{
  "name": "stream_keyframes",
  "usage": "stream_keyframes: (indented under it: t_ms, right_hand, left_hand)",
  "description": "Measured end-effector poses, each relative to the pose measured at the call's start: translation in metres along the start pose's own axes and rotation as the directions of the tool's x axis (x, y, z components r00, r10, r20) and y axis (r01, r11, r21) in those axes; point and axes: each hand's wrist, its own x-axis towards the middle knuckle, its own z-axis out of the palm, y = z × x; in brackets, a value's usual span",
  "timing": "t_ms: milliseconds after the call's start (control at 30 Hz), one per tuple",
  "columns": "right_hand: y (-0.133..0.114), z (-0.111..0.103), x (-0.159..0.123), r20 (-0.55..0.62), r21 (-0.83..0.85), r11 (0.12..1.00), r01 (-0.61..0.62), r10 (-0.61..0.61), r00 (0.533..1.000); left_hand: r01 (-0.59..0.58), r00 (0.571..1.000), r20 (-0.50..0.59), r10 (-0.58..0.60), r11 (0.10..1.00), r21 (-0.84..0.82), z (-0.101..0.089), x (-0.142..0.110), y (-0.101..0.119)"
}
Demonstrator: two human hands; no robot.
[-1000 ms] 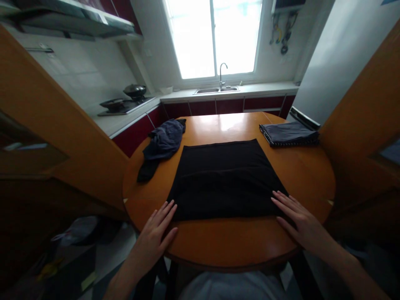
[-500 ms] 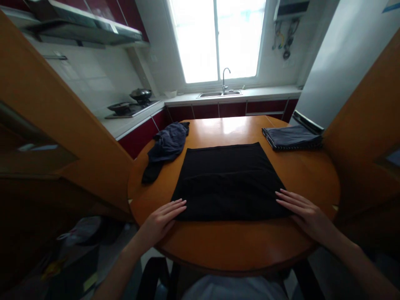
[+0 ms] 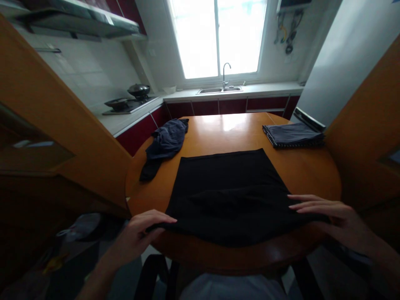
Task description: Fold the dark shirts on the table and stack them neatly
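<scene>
A folded black garment (image 3: 225, 200) lies over the near half of the round wooden table (image 3: 215, 133); its exact kind I cannot make out. My left hand (image 3: 140, 231) pinches its near left corner, thumb below and fingers above. At the near right corner, my right hand (image 3: 337, 216) holds the cloth the same way, with long fingers resting over the top. Between the hands, the near edge is lifted at its ends and sags toward the middle.
A crumpled dark blue garment (image 3: 168, 139) lies at the table's left side. At the far right sits a folded grey garment (image 3: 293, 135) with dark trim. Beyond are a stove with a lidded pan (image 3: 138, 90) and a sink (image 3: 211, 90) under the window. Wooden door panels flank the table.
Both hands have moved apart and toward me, closing on the near corners. The black garment has slid nearer, and its near edge is now raised off the table at the corners.
</scene>
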Motion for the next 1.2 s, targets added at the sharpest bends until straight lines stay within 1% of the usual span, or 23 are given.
stream_keyframes:
  t_ms: [67,100,133,200,267,333,400,467,500,533,600,667,733,867,967,1033,1100,1133,1200]
  right_hand:
    - [-0.009,-0.008,0.014,-0.073,0.079,0.997,0.005,0.001,0.997]
    - [-0.011,-0.012,0.023,-0.109,0.11,0.994,-0.002,0.014,0.994]
    - [-0.013,-0.015,0.034,-0.128,0.132,0.991,-0.026,0.043,0.991]
    - [-0.012,-0.023,0.058,-0.165,0.156,0.981,-0.12,0.145,0.976]
    - [-0.007,-0.028,0.086,-0.21,0.19,0.951,-0.242,0.281,0.936]
    - [0.003,-0.03,0.116,-0.248,0.283,0.902,-0.327,0.398,0.883]
    - [0.016,-0.026,0.147,-0.221,0.406,0.833,-0.377,0.489,0.844]
    - [0.032,-0.016,0.177,-0.163,0.479,0.754,-0.45,0.58,0.798]
    - [0.041,-0.009,0.19,-0.135,0.482,0.719,-0.5,0.625,0.769]
    - [0.05,-0.002,0.201,-0.115,0.467,0.691,-0.551,0.665,0.738]
    - [0.069,0.011,0.218,-0.102,0.406,0.653,-0.639,0.728,0.678]
    - [0.085,0.019,0.226,-0.113,0.358,0.643,-0.677,0.75,0.652]
    - [0.096,0.021,0.227,-0.12,0.348,0.651,-0.674,0.744,0.657]
    - [0.11,0.017,0.223,-0.127,0.346,0.706,-0.619,0.688,0.714]
    - [0.117,0.019,0.224,-0.156,0.283,0.74,-0.61,0.663,0.732]
    - [0.121,0.022,0.226,-0.173,0.192,0.764,-0.616,0.645,0.745]
    - [0.123,0.023,0.228,-0.204,0.042,0.792,-0.609,0.603,0.771]
    - [0.121,0.023,0.228,-0.24,-0.053,0.795,-0.604,0.577,0.781]
    - [0.111,0.026,0.227,-0.347,-0.263,0.769,-0.583,0.488,0.801]
  left_hand:
    - [0.054,0.998,-0.029,-0.055,0.998,-0.04,-0.012,0.01,0.009]
    - [0.088,0.994,-0.063,-0.091,0.995,-0.051,-0.017,0.018,0.011]
    - [0.125,0.986,-0.104,-0.131,0.99,-0.064,-0.023,0.027,0.012]
    - [0.201,0.959,-0.178,-0.22,0.972,-0.117,-0.033,0.05,0.01]
    - [0.27,0.922,-0.214,-0.322,0.933,-0.238,-0.04,0.077,0.001]
    - [0.316,0.88,-0.213,-0.426,0.857,-0.407,-0.043,0.106,-0.013]
    - [0.357,0.849,-0.158,-0.504,0.768,-0.532,-0.041,0.137,-0.033]
    - [0.42,0.831,-0.077,-0.551,0.712,-0.563,-0.034,0.166,-0.055]
    - [0.461,0.822,-0.038,-0.569,0.702,-0.543,-0.029,0.179,-0.067]
    - [0.497,0.813,-0.02,-0.582,0.711,-0.497,-0.023,0.19,-0.078]
    - [0.546,0.798,-0.012,-0.603,0.731,-0.409,-0.011,0.206,-0.097]
    - [0.56,0.792,-0.023,-0.61,0.741,-0.37,-0.003,0.213,-0.11]
    - [0.552,0.798,-0.028,-0.601,0.75,-0.364,0.0,0.215,-0.118]
    - [0.508,0.836,-0.042,-0.548,0.799,-0.322,-0.005,0.213,-0.123]
    - [0.471,0.866,-0.089,-0.493,0.862,-0.189,-0.003,0.216,-0.124]
    - [0.452,0.879,-0.119,-0.461,0.887,-0.096,-0.001,0.219,-0.126]
    - [0.447,0.881,-0.156,-0.447,0.894,-0.038,-0.001,0.22,-0.126]
    - [0.448,0.877,-0.188,-0.443,0.894,-0.016,-0.002,0.22,-0.124]
    - [0.445,0.866,-0.272,-0.421,0.895,0.033,-0.001,0.221,-0.116]
